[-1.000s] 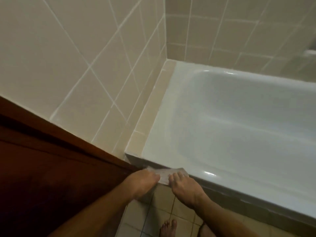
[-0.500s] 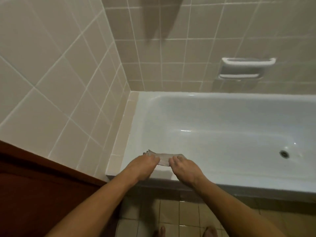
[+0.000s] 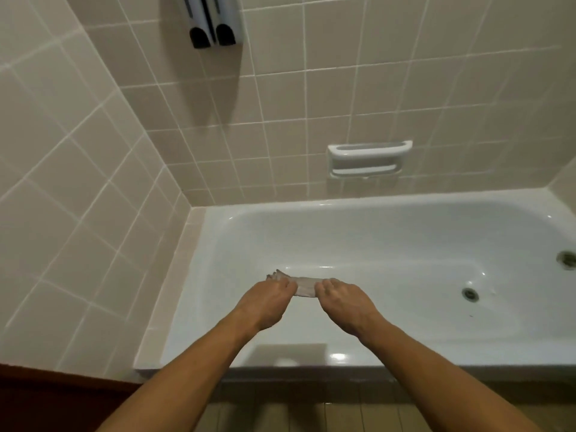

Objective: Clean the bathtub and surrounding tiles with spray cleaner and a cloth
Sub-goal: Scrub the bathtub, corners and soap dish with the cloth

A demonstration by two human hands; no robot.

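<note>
A small pale grey cloth [image 3: 304, 284] is stretched between both hands above the inside of the white bathtub [image 3: 389, 244]. My left hand [image 3: 268, 302] grips its left end, where a frayed corner sticks out past the fingers. Its right end is gripped by my right hand [image 3: 344, 302]. Both arms reach over the tub's front rim [image 3: 436, 358]. Beige tiles [image 3: 78, 188] cover the walls around the tub. No spray bottle is in view.
A white soap dish [image 3: 367, 159] is set into the back wall. A dispenser with two black nozzles [image 3: 212, 23] hangs high on the wall. The drain [image 3: 470, 294] and an overflow fitting [image 3: 566, 258] lie at the right. A dark wooden panel [image 3: 46, 400] stands at lower left.
Both hands carried the cloth up from below the tub's near rim and out over the tub's interior. My view lifted from the left corner to the back wall.
</note>
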